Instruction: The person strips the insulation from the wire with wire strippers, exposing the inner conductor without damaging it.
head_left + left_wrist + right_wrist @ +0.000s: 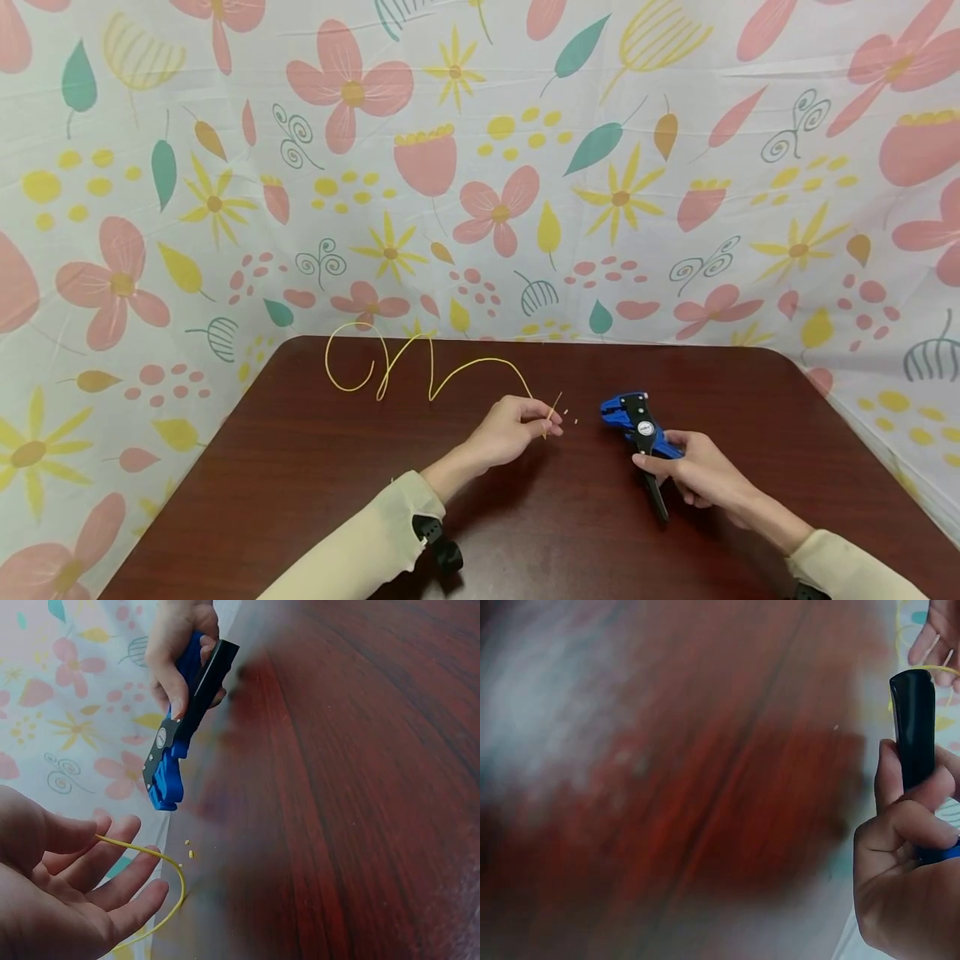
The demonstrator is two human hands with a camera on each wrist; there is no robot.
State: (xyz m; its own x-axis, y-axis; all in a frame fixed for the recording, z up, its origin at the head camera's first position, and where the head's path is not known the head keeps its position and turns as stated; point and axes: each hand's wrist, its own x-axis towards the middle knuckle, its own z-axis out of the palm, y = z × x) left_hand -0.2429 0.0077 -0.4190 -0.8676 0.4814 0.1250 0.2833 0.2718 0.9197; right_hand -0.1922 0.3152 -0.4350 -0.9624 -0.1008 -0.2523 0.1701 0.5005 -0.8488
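Between thumb and forefinger my left hand (512,429) pinches a thin yellow wire (480,361) near one end. In the left wrist view the wire (182,889) bends round past the spread lower fingers. My right hand (705,468) grips a blue and black wire stripper (643,429) by its handles, its blue head pointing toward the left hand. The tool's black handle (915,724) stands up from the fist in the right wrist view. Tool and wire are apart.
Small yellow bits of insulation (576,421) lie on the dark wooden table (360,508) between the hands. The wire's loose loops stretch to the table's back edge. A flowered cloth (465,275) hangs behind and at both sides.
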